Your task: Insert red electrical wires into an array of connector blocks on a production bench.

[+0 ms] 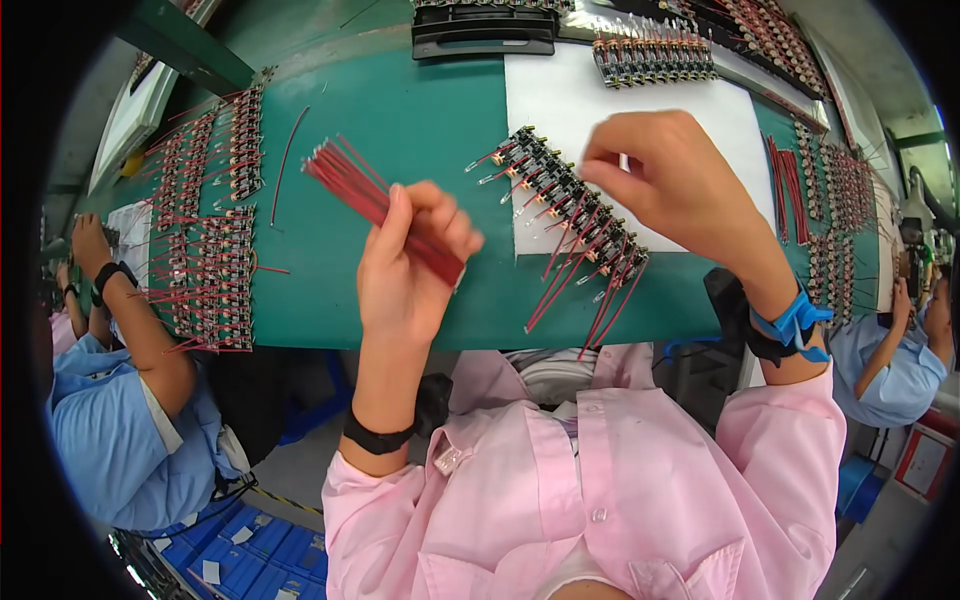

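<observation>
My left hand point(405, 265) is closed around a bundle of thin red wires point(348, 182), whose stripped ends fan out up and to the left. A slanting row of small black circuit boards point(565, 200) lies right of it, partly on white paper and partly on the green mat. Clear bulb-like parts stick out along the row's left side. Red wires trail from the boards at its near end. Over the row's far right side, my right hand point(665, 180) is closed with thumb and fingertips together; anything pinched there is too small to make out.
Wired board rows point(225, 270) line the green table point(330, 290) at left. One loose red wire point(287, 165) lies near them. Another board row point(655, 60) sits on the white paper point(550, 100). More red wires point(788, 190) and boards are at right. Co-workers sit on both sides.
</observation>
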{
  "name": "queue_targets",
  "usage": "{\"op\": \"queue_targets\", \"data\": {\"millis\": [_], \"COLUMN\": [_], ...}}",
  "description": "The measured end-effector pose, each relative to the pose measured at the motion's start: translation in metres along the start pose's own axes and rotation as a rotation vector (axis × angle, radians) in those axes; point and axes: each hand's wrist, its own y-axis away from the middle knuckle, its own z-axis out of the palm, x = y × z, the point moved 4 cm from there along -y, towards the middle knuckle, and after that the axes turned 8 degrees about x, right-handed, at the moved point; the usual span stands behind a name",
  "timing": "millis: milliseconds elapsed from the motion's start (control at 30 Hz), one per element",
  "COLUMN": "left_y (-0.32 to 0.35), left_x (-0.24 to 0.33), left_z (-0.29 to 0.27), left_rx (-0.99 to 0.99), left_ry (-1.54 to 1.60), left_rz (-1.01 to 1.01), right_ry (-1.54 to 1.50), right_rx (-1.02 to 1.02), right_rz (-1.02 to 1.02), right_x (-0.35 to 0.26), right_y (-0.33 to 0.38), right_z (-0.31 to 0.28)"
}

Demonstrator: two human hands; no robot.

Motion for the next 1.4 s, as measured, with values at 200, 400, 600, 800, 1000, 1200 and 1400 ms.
{"op": "queue_targets", "data": {"millis": [200,400,600,800,1000,1200,1400], "left_y": [-0.012,-0.01,-0.008,-0.005,-0.004,-0.005,-0.006], "left_x": [-0.011,-0.018,-0.006,-0.018,-0.013,-0.013,-0.01], "left_z": [0.049,0.063,0.042,0.045,0.04,0.033,0.031], "left_rx": [-0.038,0.033,-0.125,0.115,0.083,0.114,0.103], "left_ry": [-0.188,-0.372,-0.539,-0.833,-0.935,-0.865,-0.935], "left_rz": [0.129,0.223,0.153,0.257,0.39,0.281,0.345], "right_ry": [-0.513,-0.706,-1.035,-1.123,-0.997,-0.99,-0.938], "right_rx": [-0.115,-0.07,-0.14,-0.055,-0.081,-0.113,-0.087], "right_rz": [0.078,0.135,0.438,0.403,0.4,0.432,0.373], "right_x": [-0.025,-0.012,0.006,0.004,0.005,0.004,0.006], "right_y": [-0.015,-0.012,-0.006,-0.004,-0.003,-0.002,-0.001], "right_z": [0.019,0.024,0.018,0.028,0.038,0.04,0.039]}}
